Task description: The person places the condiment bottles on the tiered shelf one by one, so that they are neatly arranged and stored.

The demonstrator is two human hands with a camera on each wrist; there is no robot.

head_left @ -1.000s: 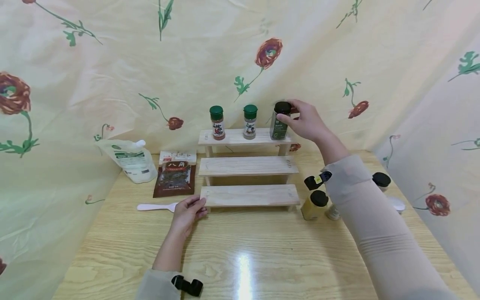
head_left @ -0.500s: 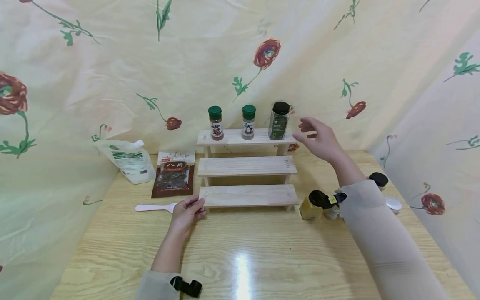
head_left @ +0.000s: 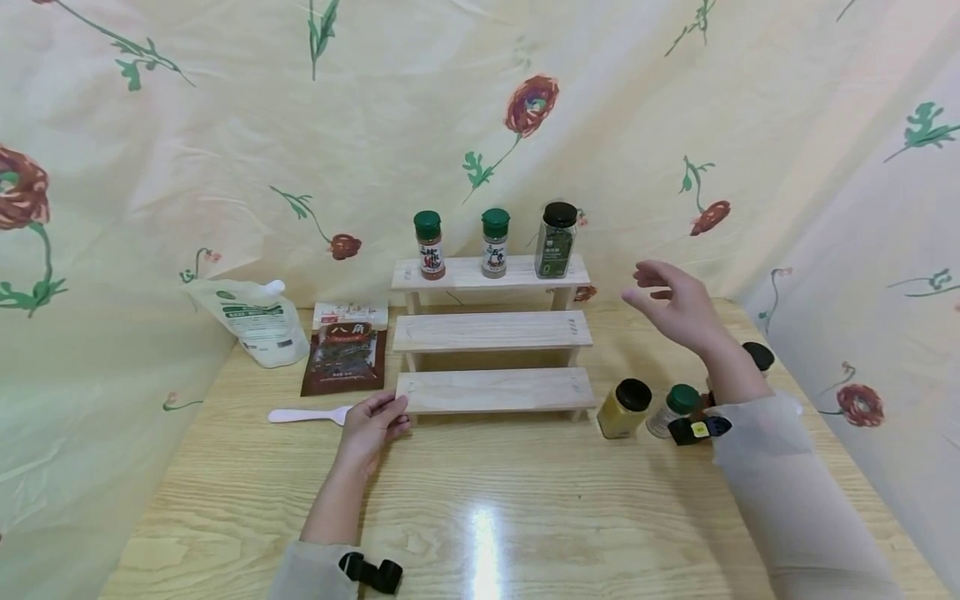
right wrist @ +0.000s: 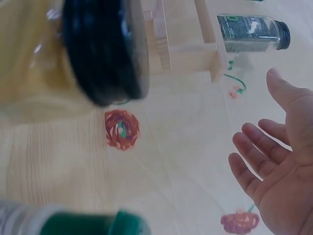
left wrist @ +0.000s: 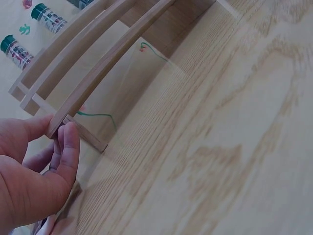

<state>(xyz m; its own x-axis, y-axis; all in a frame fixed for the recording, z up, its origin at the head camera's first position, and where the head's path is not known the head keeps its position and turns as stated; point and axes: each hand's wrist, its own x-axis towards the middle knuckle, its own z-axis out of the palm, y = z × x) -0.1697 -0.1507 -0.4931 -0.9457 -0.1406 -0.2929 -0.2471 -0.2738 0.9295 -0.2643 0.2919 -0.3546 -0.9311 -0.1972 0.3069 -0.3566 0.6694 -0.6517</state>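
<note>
A three-step wooden spice rack [head_left: 491, 332] stands on the table. My left hand [head_left: 372, 423] grips the left end of its lowest step, thumb above and fingers curled underneath, as the left wrist view shows. On the top step stand two green-capped spice shakers, the left shaker [head_left: 431, 246] reddish and the middle shaker [head_left: 495, 243] pale, plus a black-capped jar of green herbs [head_left: 556, 242] at the right end. My right hand [head_left: 675, 306] hovers to the right of the rack, holding nothing, its fingers loosely bent and spread in the right wrist view.
Right of the rack stand a black-capped yellow jar [head_left: 625, 408], a green-capped shaker [head_left: 677, 406] and a black-lidded jar [head_left: 760, 357] partly behind my arm. At left lie a white spouted pouch [head_left: 258, 323], a brown spice packet [head_left: 346, 350] and a white plastic utensil [head_left: 307, 415].
My right hand has let go of the herb jar on the top step and moved right and down, away from the rack. My left hand has kept its grip.
</note>
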